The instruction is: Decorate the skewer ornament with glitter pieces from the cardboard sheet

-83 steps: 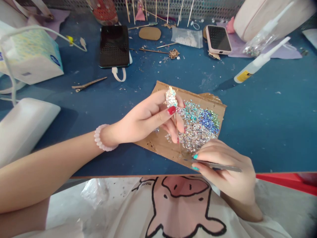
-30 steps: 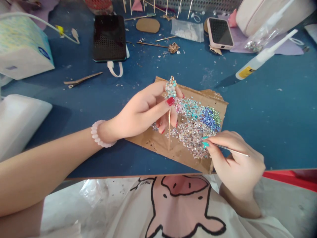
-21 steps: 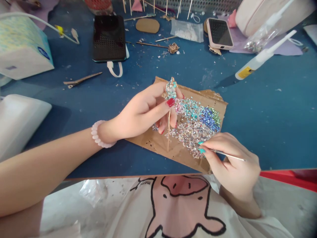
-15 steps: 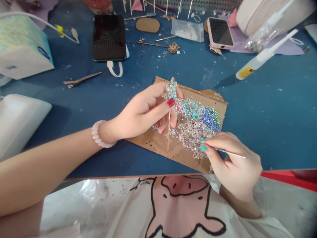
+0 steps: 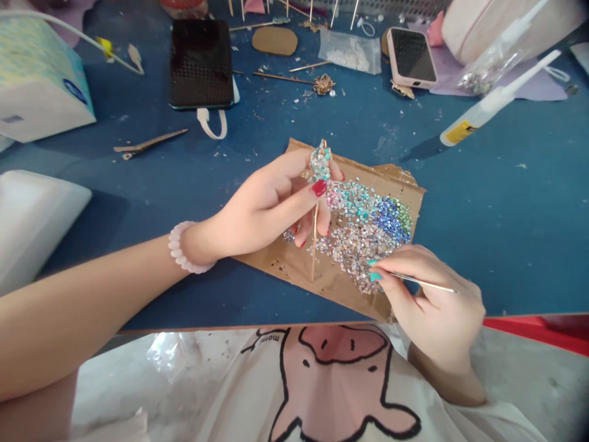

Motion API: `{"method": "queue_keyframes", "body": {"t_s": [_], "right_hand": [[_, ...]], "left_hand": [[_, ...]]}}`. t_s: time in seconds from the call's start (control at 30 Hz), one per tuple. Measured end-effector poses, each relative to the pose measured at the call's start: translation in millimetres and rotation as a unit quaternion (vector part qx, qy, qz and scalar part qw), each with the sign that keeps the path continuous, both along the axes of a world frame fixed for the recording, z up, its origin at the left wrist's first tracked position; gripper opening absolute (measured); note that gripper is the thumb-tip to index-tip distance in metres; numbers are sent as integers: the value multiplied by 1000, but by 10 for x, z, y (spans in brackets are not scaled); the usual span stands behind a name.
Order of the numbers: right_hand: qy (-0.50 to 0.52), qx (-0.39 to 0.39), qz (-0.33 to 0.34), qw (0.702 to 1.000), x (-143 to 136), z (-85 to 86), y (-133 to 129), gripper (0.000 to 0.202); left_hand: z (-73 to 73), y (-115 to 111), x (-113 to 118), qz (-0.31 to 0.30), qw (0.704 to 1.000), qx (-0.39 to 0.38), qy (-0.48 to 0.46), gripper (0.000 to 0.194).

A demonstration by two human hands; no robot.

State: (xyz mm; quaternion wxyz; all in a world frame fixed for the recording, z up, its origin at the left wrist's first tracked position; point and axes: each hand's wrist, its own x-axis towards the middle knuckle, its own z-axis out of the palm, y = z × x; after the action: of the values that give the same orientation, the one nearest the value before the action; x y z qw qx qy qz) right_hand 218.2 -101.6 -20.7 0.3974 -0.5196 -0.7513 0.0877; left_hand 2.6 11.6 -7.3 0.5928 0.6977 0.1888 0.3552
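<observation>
My left hand [image 5: 262, 212] pinches a hair stick [image 5: 321, 164] between thumb and fingers. Pale blue and clear rhinestones cover its head, and its thin golden shaft points down toward me. In my right hand [image 5: 435, 307] is a slim metal tool [image 5: 421, 282], gripped between thumb and index finger. Its tip is hard to make out among loose rhinestones [image 5: 363, 242], at the near edge of the clear ones. Pink, turquoise, blue and green stones lie farther back on the same cardboard sheet [image 5: 334, 296], which is under both hands.
A glue bottle [image 5: 478, 120] stands at the right, with a pale-cased phone [image 5: 411, 58] behind it. At the left are a black phone [image 5: 201, 64], a metal hair clip [image 5: 150, 145] and a tissue box [image 5: 43, 80]. Another hair stick [image 5: 294, 80] lies beyond the cardboard.
The right hand's fingertips and the tool have shifted slightly left over the clear stones. My left hand keeps the same hold on the hair stick. The view has moved a little.
</observation>
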Motion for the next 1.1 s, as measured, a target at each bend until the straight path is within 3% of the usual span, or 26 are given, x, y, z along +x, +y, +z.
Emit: {"method": "queue_keyframes", "body": {"t_s": [0.4,1.1], "right_hand": [[17,-2,4,1000,-6,2,9,17],[8,7,7,1000,7,-4,2,18]], "left_hand": [[-38,17,-10,-20,999,19,-20,23],[-22,0,-3,-3,1000,9,-16,21]]}}
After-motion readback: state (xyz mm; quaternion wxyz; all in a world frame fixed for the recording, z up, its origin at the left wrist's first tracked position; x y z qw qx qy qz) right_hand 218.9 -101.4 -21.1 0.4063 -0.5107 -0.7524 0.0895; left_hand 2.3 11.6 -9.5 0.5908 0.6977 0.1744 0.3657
